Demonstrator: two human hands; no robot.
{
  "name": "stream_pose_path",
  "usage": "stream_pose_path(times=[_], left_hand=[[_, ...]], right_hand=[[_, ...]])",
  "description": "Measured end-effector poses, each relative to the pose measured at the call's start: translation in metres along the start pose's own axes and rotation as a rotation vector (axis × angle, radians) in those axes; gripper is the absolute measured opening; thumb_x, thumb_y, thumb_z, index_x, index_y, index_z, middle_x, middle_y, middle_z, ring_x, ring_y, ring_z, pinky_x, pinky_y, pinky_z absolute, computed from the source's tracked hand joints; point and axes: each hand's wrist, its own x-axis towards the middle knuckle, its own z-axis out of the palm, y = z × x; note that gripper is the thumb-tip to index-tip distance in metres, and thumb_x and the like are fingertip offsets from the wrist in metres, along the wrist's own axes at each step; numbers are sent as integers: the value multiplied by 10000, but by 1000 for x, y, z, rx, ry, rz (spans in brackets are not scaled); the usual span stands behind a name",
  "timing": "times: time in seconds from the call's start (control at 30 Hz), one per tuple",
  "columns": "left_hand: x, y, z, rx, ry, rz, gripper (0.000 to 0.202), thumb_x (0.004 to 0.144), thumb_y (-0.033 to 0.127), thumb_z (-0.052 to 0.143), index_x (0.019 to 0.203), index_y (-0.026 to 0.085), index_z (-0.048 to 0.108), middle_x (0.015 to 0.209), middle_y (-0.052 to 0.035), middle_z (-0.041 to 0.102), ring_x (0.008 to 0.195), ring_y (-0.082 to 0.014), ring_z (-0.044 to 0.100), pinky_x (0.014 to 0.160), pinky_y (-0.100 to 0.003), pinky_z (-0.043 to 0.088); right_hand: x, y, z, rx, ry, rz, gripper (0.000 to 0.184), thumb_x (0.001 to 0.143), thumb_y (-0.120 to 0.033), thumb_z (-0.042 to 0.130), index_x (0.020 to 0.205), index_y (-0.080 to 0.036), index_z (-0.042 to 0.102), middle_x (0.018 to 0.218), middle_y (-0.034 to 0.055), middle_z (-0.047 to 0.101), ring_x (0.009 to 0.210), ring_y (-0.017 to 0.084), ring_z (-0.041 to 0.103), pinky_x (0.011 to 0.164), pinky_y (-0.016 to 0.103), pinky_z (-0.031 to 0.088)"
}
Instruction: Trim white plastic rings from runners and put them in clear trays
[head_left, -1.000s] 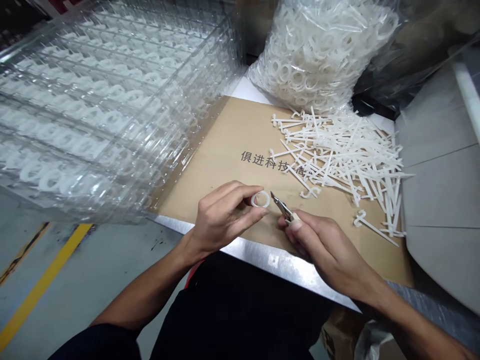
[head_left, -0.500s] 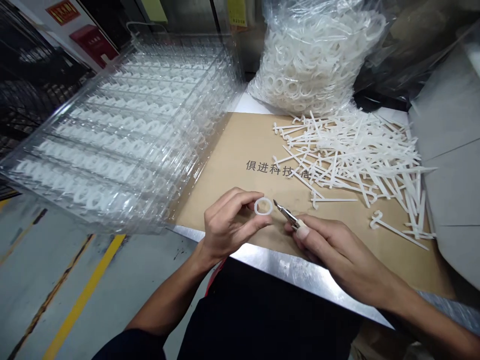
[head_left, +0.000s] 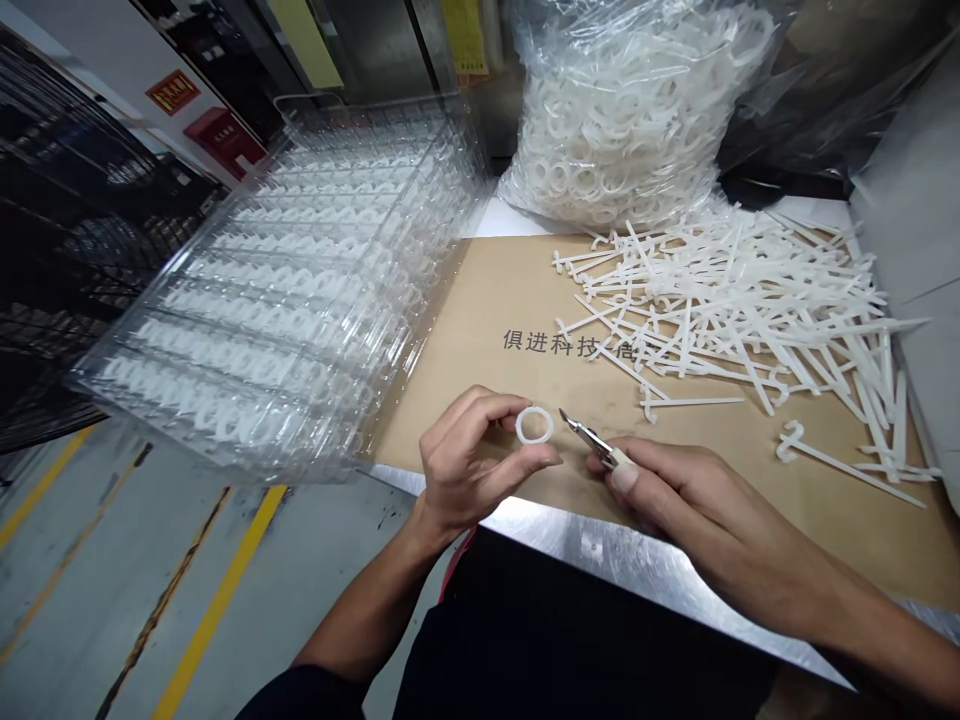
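My left hand [head_left: 472,460] pinches a white plastic ring [head_left: 535,426] between thumb and fingers, its round opening facing me, above the brown cardboard [head_left: 465,350]. To its right, my right hand [head_left: 675,490] is closed around a small craft knife [head_left: 589,436] with a silver metal front and a cream-coloured part under my thumb. The knife's dark tip points at the ring, with a small gap between them. Part of the knife's handle is hidden in my palm.
White plastic sprue sticks [head_left: 735,310] lie heaped on the cardboard at right. Behind stands a clear bag of white rings [head_left: 615,130]. Stacked clear trays [head_left: 277,290] filled with white rings stand at left. The table's metal edge [head_left: 592,545] runs in front of me.
The view has shifted, so the scene sits slightly lower and further right. Both hands keep their holds on the ring and knife; the gap between these is much the same.
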Motion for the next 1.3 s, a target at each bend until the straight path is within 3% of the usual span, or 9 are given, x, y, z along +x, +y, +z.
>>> stream_pose_path(times=[0.4, 1.1, 1.3], left_hand=[[1, 1, 1, 62, -6, 38, 336, 863, 355, 856, 1095, 176, 691, 818, -13, 678, 738, -132, 624, 665, -248, 528], [1, 2, 1, 62, -10, 25, 314, 879, 353, 840, 1096, 176, 698, 816, -20, 692, 727, -134, 623, 663, -254, 536], [2, 1, 2, 47, 4, 48, 331, 877, 330, 844, 1123, 165, 696, 800, -18, 676, 727, -134, 618, 676, -252, 537]], right_hand=[[-1, 1, -1, -8, 9, -22, 359, 1103, -453, 436, 915, -216, 629, 847, 18, 639, 754, 185, 556, 682, 305, 430], [-1, 0, -1, 20, 7, -20, 391, 1104, -465, 451, 822, -212, 549, 773, 1, 561, 697, 158, 505, 591, 288, 387], [-4, 3, -2, 44, -8, 13, 365, 1118, -505, 426, 999, -216, 615, 817, -8, 583, 711, 146, 501, 598, 276, 378]])
